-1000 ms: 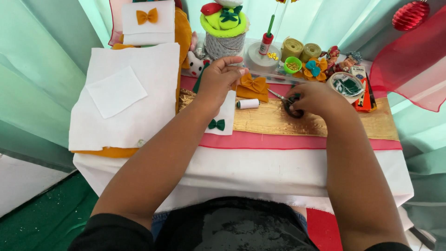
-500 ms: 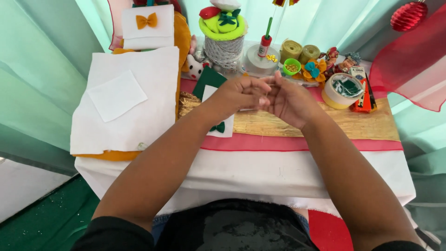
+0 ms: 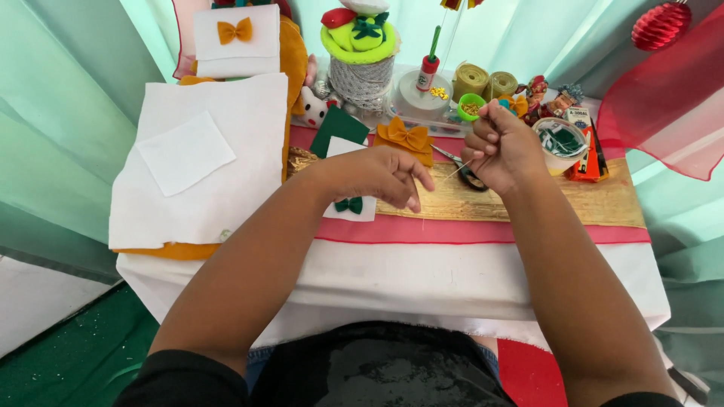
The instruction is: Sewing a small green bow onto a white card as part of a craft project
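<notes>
2 hands work above the gold strip: right hand pinches a thin pale needle, left hand loosely curled, empty.

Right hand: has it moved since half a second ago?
Yes. The right hand has pulled away from the left hand, up toward the green cup.

matt white felt sheet – glossy gold ribbon (woven sheen).

Orange felt bows – three; green bow – one; ribbon rolls – two.
</notes>
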